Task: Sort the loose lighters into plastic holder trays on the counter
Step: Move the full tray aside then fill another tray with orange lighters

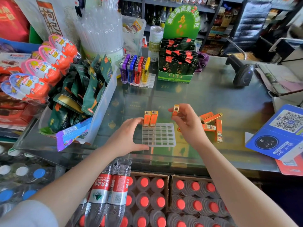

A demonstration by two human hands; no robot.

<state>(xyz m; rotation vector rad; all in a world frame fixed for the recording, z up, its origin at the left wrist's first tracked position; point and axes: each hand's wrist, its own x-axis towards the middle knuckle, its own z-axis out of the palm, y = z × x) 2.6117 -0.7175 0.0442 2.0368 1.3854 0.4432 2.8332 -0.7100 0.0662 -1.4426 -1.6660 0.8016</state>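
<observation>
Left hand (127,136): reaches in from lower left, forearm bare, palm down beside the left edge of the tray; thumb along the near left corner, fingers (139,120) spread wide and touching the base of the two standing lighters; curled round nothing.
Right hand (188,126): reaches in from lower right, raised above the right side of the tray; fingers narrow, pinching the held lighter near its lower half.
Held lighter (175,110): orange body, gold cap; long axis near vertical, slightly tilted; cap end up, clear of the tray.
Standing lighters (150,119): two, orange with gold caps; upright side by side in the far left corner cells of the tray; long axes vertical, caps up, touching each other.
Tray (161,136): clear plastic grid, flat on the glass surface (205,95), between the two hands; remaining cells unfilled.
Loose lighters (212,125): orange and gold pile lying flat on the surface just right of the right hand; long axes mixed, some pointing away and right, one pointing toward the near edge.
Second tray (139,71): at the far side of the surface, well apart; purple, blue, red and yellow lighters standing upright, caps up.
Barcode scanner (241,71): black, on the far right of the surface.
</observation>
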